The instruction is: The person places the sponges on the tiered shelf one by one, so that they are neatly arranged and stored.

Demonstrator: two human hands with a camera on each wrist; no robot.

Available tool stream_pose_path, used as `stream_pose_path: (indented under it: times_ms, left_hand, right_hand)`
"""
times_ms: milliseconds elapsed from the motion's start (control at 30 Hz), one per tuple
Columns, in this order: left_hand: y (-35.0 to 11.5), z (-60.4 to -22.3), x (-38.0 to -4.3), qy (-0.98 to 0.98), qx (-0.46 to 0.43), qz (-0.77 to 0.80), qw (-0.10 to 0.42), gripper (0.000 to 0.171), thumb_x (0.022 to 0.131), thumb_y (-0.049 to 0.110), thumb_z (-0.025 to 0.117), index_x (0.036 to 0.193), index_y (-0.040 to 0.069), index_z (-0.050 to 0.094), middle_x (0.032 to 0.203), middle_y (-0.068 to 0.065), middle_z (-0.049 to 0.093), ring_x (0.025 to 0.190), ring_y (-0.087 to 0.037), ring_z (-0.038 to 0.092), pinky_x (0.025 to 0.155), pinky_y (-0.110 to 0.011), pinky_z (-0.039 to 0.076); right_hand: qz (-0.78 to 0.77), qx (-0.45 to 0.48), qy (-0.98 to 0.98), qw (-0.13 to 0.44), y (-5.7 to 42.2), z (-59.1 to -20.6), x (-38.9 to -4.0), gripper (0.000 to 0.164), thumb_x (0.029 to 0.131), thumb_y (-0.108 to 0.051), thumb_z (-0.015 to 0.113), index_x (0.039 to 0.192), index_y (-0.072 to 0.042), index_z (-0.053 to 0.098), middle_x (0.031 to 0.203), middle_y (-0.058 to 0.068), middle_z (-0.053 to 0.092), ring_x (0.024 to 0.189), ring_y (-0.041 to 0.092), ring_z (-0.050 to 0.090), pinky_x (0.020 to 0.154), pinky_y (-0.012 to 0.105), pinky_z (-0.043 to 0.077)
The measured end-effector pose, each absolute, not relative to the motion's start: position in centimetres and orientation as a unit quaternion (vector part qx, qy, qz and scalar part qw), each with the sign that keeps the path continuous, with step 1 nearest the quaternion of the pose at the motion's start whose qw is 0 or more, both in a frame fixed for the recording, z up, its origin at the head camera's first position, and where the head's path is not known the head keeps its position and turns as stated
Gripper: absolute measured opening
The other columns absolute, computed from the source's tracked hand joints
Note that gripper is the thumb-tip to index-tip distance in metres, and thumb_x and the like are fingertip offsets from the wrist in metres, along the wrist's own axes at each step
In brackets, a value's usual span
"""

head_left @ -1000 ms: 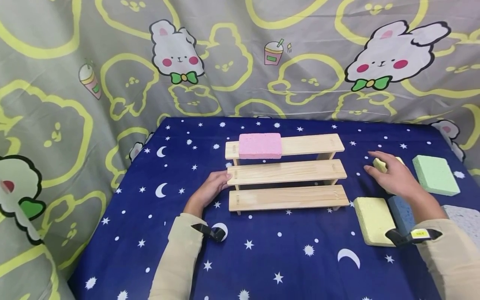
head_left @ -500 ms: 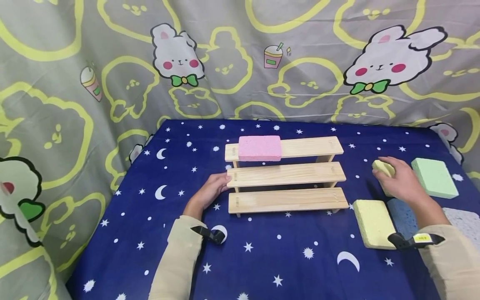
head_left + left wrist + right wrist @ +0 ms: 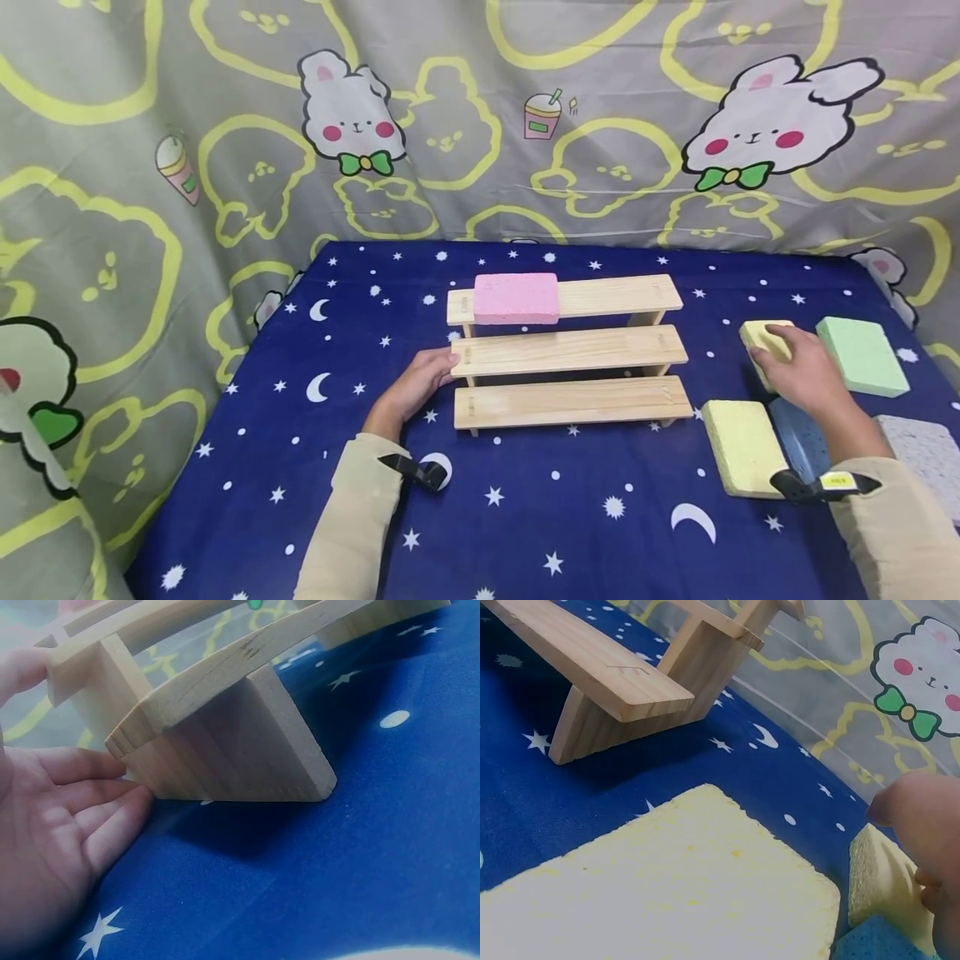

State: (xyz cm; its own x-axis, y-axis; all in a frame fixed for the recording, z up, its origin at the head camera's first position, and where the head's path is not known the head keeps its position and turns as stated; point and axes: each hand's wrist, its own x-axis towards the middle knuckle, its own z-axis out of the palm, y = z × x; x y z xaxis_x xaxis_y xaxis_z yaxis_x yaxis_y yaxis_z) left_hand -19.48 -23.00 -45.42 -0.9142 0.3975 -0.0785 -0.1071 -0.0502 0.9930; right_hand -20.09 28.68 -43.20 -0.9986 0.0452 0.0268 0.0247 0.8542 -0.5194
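Note:
My left hand point(image 3: 425, 377) rests against the left end of a three-tier wooden stepped shelf point(image 3: 570, 352). In the left wrist view, its mostly straight fingers point(image 3: 101, 799) touch the side panel point(image 3: 247, 757), while another digit meets the end of a higher board. A pink sponge block point(image 3: 516, 298) lies on the top board, towards its left end. Over at the right, my right hand point(image 3: 810, 371) touches a small yellow sponge block point(image 3: 756, 333) with thumb and finger across its top. Whether it pinches the block is not clear, as the hand hides the far side.
A larger yellow block point(image 3: 744, 446) lies near the right forearm, beside a partly hidden dark blue block point(image 3: 798, 429). A green block point(image 3: 862, 354) and a speckled pale block point(image 3: 918, 454) lie farther right. The starry blue cloth point(image 3: 555, 533) covers the table; a patterned curtain point(image 3: 480, 158) hangs behind.
My right hand came down onto the small yellow block; that block looked tilted half a second ago and now shows more of its top face. My left hand stays at the shelf.

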Motion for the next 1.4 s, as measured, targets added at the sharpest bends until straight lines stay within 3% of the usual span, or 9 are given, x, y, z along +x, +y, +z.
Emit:
stream_pose_path:
  times_ms: [500,833,1400]
  left_hand:
    - [-22.9,-45.4,-19.4,0.662,0.105,0.721,0.177,0.051,0.094,0.016,0.043,0.131,-0.019,0.039,0.131,-0.034,0.046,0.105,-0.007,0.059,0.100,-0.028,0.046]
    - [-22.9,-45.4,-19.0,0.661,0.106,0.721,0.178,0.054,0.092,0.016,0.044,0.131,-0.020,0.038,0.132,-0.035,0.045,0.104,-0.006,0.059,0.099,-0.027,0.047]
    - [-23.0,-45.4,-19.2,0.664,0.113,0.718,0.174,0.051,0.094,0.015,0.042,0.131,-0.020,0.038,0.130,-0.034,0.047,0.104,-0.006,0.059,0.099,-0.026,0.047]
  right_hand:
    - [0.247,-0.053,-0.967,0.038,29.2,-43.2,-19.9,0.062,0.093,-0.028,0.047,0.135,0.015,0.032,0.131,0.045,0.028,0.125,0.058,0.021,0.102,0.067,0.017]
    - [0.227,-0.091,-0.970,-0.002,29.4,-44.1,-19.1,0.075,0.089,-0.034,0.057,0.137,0.015,0.027,0.125,0.047,0.032,0.110,0.059,0.034,0.087,0.067,0.033]
    - [0.247,-0.072,-0.966,0.003,29.0,-43.0,-19.4,0.071,0.090,-0.031,0.056,0.140,0.011,0.027,0.131,0.045,0.030,0.117,0.060,0.029,0.091,0.069,0.030]
